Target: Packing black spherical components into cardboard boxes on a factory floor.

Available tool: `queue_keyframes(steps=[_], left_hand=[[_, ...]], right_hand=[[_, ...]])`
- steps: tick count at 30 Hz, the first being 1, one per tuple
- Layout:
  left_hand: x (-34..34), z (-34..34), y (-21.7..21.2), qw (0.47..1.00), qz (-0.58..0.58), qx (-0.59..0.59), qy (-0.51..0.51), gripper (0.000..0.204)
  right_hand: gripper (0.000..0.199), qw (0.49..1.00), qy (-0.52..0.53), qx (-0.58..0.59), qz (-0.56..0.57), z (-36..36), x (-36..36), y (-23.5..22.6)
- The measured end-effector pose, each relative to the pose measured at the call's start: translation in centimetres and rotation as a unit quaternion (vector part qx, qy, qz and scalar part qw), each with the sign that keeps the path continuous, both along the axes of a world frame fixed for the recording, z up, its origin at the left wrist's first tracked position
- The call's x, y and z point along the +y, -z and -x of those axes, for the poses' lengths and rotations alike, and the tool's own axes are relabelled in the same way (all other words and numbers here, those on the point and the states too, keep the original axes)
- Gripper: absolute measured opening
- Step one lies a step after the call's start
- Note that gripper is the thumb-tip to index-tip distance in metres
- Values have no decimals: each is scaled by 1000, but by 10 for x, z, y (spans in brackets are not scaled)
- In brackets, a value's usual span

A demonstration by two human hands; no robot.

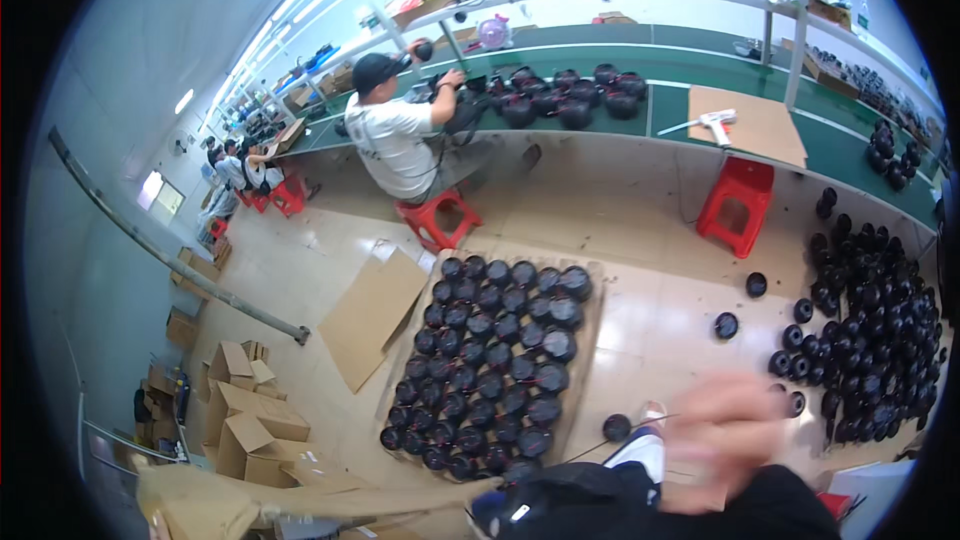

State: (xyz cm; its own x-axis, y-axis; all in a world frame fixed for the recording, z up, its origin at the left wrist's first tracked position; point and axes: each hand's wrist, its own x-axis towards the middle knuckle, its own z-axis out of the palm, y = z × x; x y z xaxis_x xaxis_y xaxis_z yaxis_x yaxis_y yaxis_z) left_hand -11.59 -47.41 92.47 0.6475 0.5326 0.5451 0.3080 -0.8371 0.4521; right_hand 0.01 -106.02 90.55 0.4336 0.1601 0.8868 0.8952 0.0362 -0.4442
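My right hand point(728, 428) is raised at the lower right, smeared by motion, with a black sleeve behind it. Its fingers are too blurred to show whether they hold anything. I cannot make out my left hand. A tan sheet point(205, 500), seemingly cardboard, stretches across the lower left. In front of me, black rounded units point(490, 355) stand in close rows on a cardboard base point(585, 340) on the floor. A single black unit point(617, 427) lies on the floor between those rows and my right hand.
A large pile of black units point(880, 340) covers the floor at right. Red stools point(738, 205) stand by the green workbench point(665, 105), which bears a glue gun point(715, 125). A co-worker point(395, 130) sits there handling black units. Cardboard boxes point(250, 430) and a flat sheet point(372, 315) lie left.
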Motion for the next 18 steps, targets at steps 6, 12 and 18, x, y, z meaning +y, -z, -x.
queue_keyframes(steps=[6, 12, 18], left_hand=[[-225, -71, -62, 980, -171, -84, 62, 42], [-379, -90, -67, 926, -331, -160, 90, 45], [-374, -156, -28, 876, 98, -167, 442, 32]], right_hand=[[114, 961, -220, 18, 167, -25, 37, -23], [44, 982, -20, 188, -21, -52, -27, -10], [31, 982, 102, 130, 86, -111, -200, 14]])
